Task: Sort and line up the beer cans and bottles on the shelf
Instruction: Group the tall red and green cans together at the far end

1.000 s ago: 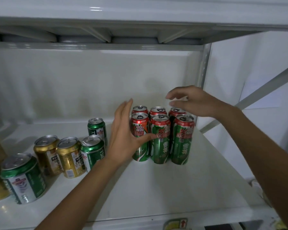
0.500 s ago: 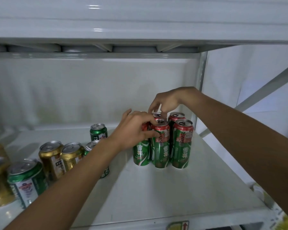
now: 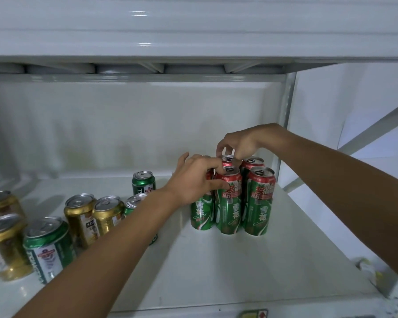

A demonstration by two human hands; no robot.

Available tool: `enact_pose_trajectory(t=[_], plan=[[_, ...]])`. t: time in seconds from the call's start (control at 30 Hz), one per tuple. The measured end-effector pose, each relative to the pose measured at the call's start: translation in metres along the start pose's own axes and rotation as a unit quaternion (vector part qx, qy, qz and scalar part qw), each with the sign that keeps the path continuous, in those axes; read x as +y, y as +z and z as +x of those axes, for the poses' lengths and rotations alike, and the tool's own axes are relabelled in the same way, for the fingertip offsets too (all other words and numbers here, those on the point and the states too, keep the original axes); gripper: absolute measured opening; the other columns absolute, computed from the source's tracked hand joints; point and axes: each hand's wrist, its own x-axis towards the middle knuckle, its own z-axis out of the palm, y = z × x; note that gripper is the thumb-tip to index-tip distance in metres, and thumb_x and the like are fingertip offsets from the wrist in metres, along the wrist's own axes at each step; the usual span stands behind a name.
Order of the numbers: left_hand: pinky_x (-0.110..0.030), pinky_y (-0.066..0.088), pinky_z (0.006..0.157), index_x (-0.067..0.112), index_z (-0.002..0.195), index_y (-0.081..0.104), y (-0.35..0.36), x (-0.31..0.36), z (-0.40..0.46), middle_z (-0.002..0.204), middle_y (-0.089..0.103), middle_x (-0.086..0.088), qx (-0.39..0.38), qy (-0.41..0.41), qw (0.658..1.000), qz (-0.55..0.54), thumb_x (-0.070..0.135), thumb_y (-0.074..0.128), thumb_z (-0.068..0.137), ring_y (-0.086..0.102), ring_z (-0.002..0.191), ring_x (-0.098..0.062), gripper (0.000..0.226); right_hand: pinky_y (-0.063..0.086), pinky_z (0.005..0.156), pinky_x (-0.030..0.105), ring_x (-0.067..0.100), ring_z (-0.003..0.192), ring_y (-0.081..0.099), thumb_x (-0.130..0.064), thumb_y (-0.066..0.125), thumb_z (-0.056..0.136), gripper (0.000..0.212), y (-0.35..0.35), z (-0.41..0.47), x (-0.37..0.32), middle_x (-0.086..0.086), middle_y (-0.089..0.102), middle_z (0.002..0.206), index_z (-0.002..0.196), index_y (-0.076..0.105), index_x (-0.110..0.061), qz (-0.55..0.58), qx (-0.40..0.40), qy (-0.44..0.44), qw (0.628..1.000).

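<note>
Six tall cans (image 3: 230, 203) stand clustered at the shelf's (image 3: 239, 260) right rear. Left hand (image 3: 193, 182) curls round the front-left one; right hand (image 3: 239, 143) pinches a back can's top. Short cans (image 3: 83, 216) stand left.

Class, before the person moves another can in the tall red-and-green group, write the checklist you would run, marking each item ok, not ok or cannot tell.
1. Front three tall red-and-green cans upright, in a row: ok.
2. Left hand grips front left tall can: ok.
3. Right hand pinches back middle can at its top: ok.
4. Back row straight: cannot tell, hands hide it.
5. Short gold cans and short green cans sorted: not ok, mixed.
6. White metal shelf has room in front: ok.
</note>
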Motion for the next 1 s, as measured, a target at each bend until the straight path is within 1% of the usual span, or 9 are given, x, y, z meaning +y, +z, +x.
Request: enact_pose_trajectory(t=[0.13,0.27,0.37,0.47,0.6,0.7,0.8,0.93,1.0], plan=[[-0.053,0.018,0.120,0.040,0.085,0.061,0.001,-0.001,0.001,0.095,0.069,0.014,0.002,0.009,1.000,0.015,0.048,0.082,0.081,0.061,0.104,-0.018,0.022,0.050,0.092,0.035,0.022,0.116,0.059,-0.021,0.083,0.082,0.061,0.000,0.001,0.002,-0.002,0.060,0.131,0.135,0.055,-0.030,-0.002,0.019,-0.002,1.000],[-0.053,0.011,0.123,0.038,0.088,0.059,-0.001,-0.001,0.002,0.094,0.068,0.015,-0.007,0.005,1.000,0.030,0.048,0.081,0.083,0.059,0.105,-0.014,0.024,0.051,0.097,0.038,0.021,0.118,0.060,-0.019,0.083,0.081,0.063,0.000,0.004,0.003,-0.003,0.062,0.130,0.136,0.056,-0.032,0.025,0.014,-0.001,1.000],[-0.057,0.002,0.124,0.033,0.093,0.060,-0.004,0.001,0.006,0.090,0.069,0.013,-0.022,-0.006,0.999,0.047,0.052,0.079,0.082,0.058,0.107,-0.010,0.029,0.055,0.097,0.036,0.020,0.117,0.062,-0.014,0.083,0.080,0.065,-0.001,0.004,0.005,-0.001,0.065,0.128,0.138,0.057,-0.030,0.073,0.003,0.000,0.997],[-0.056,-0.004,0.124,0.030,0.098,0.057,-0.005,0.007,0.011,0.083,0.061,0.016,-0.036,-0.019,0.995,0.090,0.062,0.078,0.077,0.053,0.107,-0.010,0.044,0.055,0.099,0.036,0.020,0.118,0.064,-0.014,0.079,0.080,0.071,0.001,0.002,0.009,0.001,0.065,0.130,0.143,0.051,-0.031,0.152,0.002,0.003,0.988],[-0.054,0.000,0.124,0.029,0.093,0.060,-0.001,0.010,0.018,0.084,0.062,0.020,-0.014,-0.027,0.998,0.063,0.056,0.084,0.074,0.054,0.102,-0.008,0.041,0.052,0.105,0.040,0.020,0.121,0.063,-0.023,0.074,0.084,0.072,0.011,-0.003,0.017,0.002,0.063,0.136,0.149,0.045,-0.031,0.222,0.028,-0.002,0.975],[-0.050,0.003,0.125,0.029,0.084,0.061,0.003,0.007,0.021,0.080,0.068,0.015,0.000,-0.030,0.999,0.035,0.053,0.087,0.070,0.062,0.097,-0.007,0.038,0.048,0.107,0.040,0.018,0.124,0.059,-0.039,0.069,0.091,0.060,0.021,-0.011,0.022,-0.001,0.061,0.139,0.147,0.050,-0.030,0.238,0.072,-0.012,0.968],[-0.048,0.004,0.125,0.030,0.081,0.062,0.005,0.002,0.021,0.082,0.072,0.014,0.010,-0.026,0.999,0.030,0.054,0.088,0.069,0.064,0.098,-0.007,0.038,0.045,0.108,0.042,0.018,0.127,0.056,-0.051,0.058,0.097,0.050,0.029,-0.018,0.023,-0.005,0.060,0.139,0.143,0.056,-0.029,0.237,0.107,-0.015,0.966],[-0.049,0.007,0.122,0.028,0.090,0.063,0.000,0.001,0.021,0.092,0.074,0.015,-0.011,-0.033,0.999,0.040,0.056,0.086,0.071,0.065,0.100,-0.009,0.041,0.041,0.112,0.048,0.020,0.133,0.051,-0.069,0.043,0.098,0.060,0.035,-0.029,0.027,-0.006,0.054,0.147,0.143,0.055,-0.032,0.202,0.115,-0.011,0.973],[-0.051,0.010,0.121,0.029,0.094,0.062,-0.004,0.000,0.021,0.096,0.072,0.017,-0.033,-0.026,0.998,0.041,0.058,0.084,0.072,0.064,0.101,-0.010,0.042,0.038,0.115,0.049,0.022,0.139,0.048,-0.073,0.038,0.097,0.066,0.039,-0.037,0.031,-0.004,0.050,0.153,0.146,0.051,-0.031,0.219,0.122,-0.003,0.968]])
